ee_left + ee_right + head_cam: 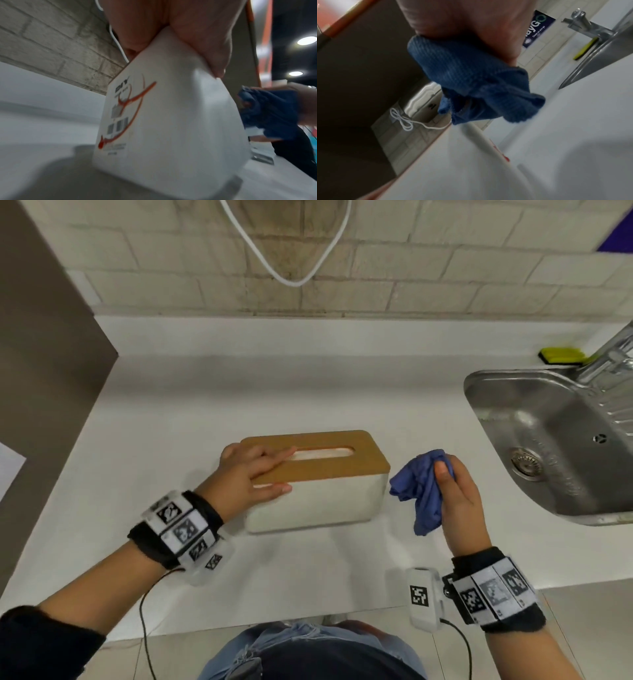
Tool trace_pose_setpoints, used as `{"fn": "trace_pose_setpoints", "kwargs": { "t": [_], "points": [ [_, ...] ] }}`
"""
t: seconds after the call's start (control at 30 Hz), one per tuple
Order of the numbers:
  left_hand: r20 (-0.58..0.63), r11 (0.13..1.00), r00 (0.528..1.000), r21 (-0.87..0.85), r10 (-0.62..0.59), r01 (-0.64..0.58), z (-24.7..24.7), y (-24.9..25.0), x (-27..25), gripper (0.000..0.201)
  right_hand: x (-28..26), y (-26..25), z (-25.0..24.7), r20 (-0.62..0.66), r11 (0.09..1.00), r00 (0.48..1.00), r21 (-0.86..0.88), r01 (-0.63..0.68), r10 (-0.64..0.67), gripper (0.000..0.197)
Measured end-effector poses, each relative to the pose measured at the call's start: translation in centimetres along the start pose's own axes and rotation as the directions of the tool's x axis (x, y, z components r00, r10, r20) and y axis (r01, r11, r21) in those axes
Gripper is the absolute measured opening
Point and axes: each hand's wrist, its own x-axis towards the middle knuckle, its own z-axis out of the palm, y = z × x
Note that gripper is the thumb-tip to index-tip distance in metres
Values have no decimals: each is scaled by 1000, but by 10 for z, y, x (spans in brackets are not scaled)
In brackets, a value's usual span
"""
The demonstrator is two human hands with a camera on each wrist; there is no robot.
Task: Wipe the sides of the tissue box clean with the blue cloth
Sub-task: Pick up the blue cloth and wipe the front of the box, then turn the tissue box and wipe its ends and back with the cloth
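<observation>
White countertop (164, 412) carries the tissue box (329, 501), whose wooden lid (325, 463) has a slot on top. Left hand (250, 477) lies on the box's left end, fingers straight across the lid and thumb pressed flat on the near side. Just right of the box, right hand (455, 491) has its fingers closed round the bunched blue cloth (418, 494), which hangs beside the box's right end; contact cannot be told. Farther right of the box sits a steel sink (534, 392); behind the box the counter runs bare to the brick wall (411, 268).
</observation>
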Motion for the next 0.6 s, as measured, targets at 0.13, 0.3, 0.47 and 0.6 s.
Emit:
{"fn": "trace_pose_setpoints", "kwargs": {
  "t": [0.13, 0.3, 0.47, 0.6],
  "points": [
    [76, 969, 996, 239, 40, -57, 13, 8, -28, 68, -8, 5, 3, -3, 993, 1000, 121, -16, 16, 43],
    [119, 945, 993, 322, 27, -64, 5, 0, -35, 59, -18, 9, 4, -23, 992, 999, 117, -38, 41, 40],
    [76, 921, 996, 389, -41, 9, 2, 20, -21, 64, -22, 17, 1, -142, 989, 984, 112, -95, 110, 28],
    [192, 945, 979, 327, -69, 2, 54, 83, 7, 84, -22, 15, 0, -191, 984, 966, 62, -167, 176, 28]
  ]
}}
